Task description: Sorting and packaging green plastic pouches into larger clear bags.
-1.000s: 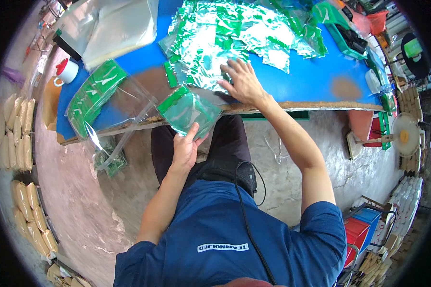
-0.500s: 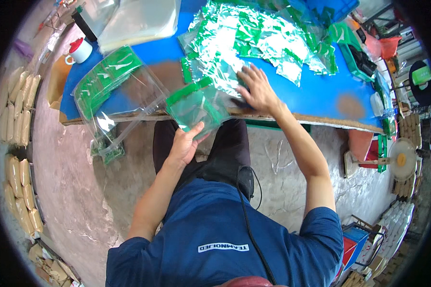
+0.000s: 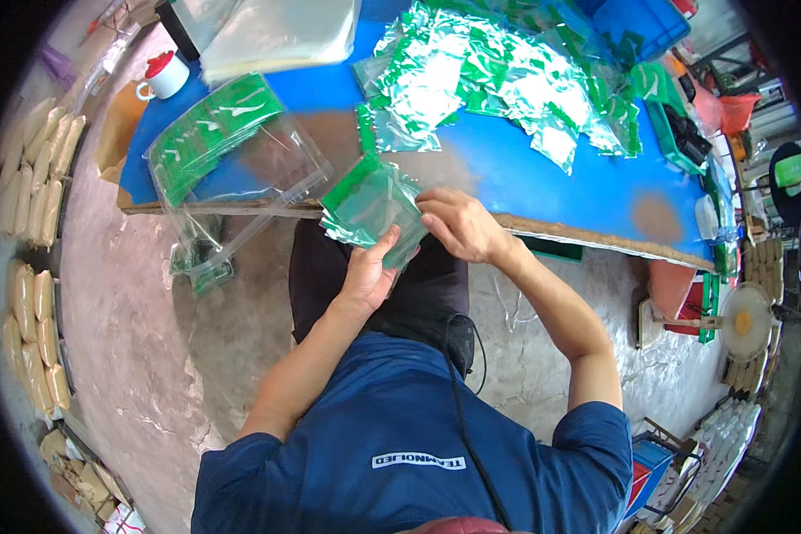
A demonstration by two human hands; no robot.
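Note:
Several small clear plastic bags with green bands [image 3: 372, 206] form a stack at the table's front edge, above my lap. My left hand [image 3: 371, 274] grips the stack from below, thumb on top. My right hand [image 3: 463, 224] is closed at the stack's right edge, its fingertips pinching the edge of a bag. Beyond my hands, a heap of similar bags [image 3: 498, 67] spreads over the blue table [image 3: 543, 191]. To the left lies a large clear bag [image 3: 289, 160] holding a row of green-banded bags [image 3: 214, 133]; it hangs over the table's edge.
A white mug with a red lid [image 3: 165, 76] stands at the table's far left, beside a pile of clear plastic sheets [image 3: 276, 40]. Blue [image 3: 641, 31] and green [image 3: 672, 133] baskets sit at the far right. Near the right wall is a round fan [image 3: 746, 311].
My right hand has come back from the heap to the stack in my left hand, and its fingers have closed. The stack has shifted slightly right and tilted.

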